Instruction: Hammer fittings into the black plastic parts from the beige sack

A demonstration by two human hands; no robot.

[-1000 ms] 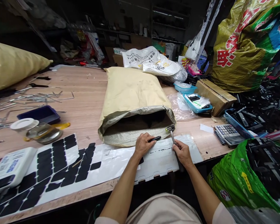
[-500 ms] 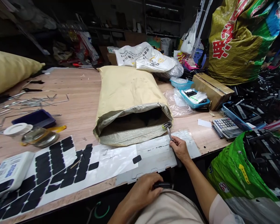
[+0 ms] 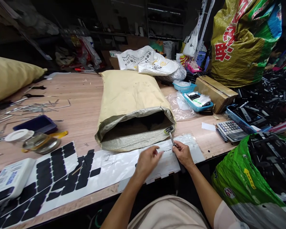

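My right hand (image 3: 183, 154) is closed on a T-shaped tool (image 3: 171, 136), which has a thin metal shaft, a dark handle below the fingers and a short black head with a greenish end. The tool's head overlaps the right lower lip of a yellow woven sack (image 3: 133, 92). This sack lies on the table with its mouth toward me, and its inside is dark. To the left of the tool, my left hand (image 3: 146, 162) hovers over the grey-white sheet (image 3: 190, 147) at the table edge, empty, its fingers loosely curled and apart.
Black stickers on white sheets (image 3: 109, 162) lie front left, near a glass jar (image 3: 44, 141) and metal rods. On the right are a calculator (image 3: 231, 129), blue baskets (image 3: 197, 107), a cardboard box (image 3: 215, 92) and a green bag (image 3: 233, 175) of black parts.
My left hand has let go of a black-handled object near my lap and risen forward over the table edge. My right hand keeps the tool in nearly the same place.
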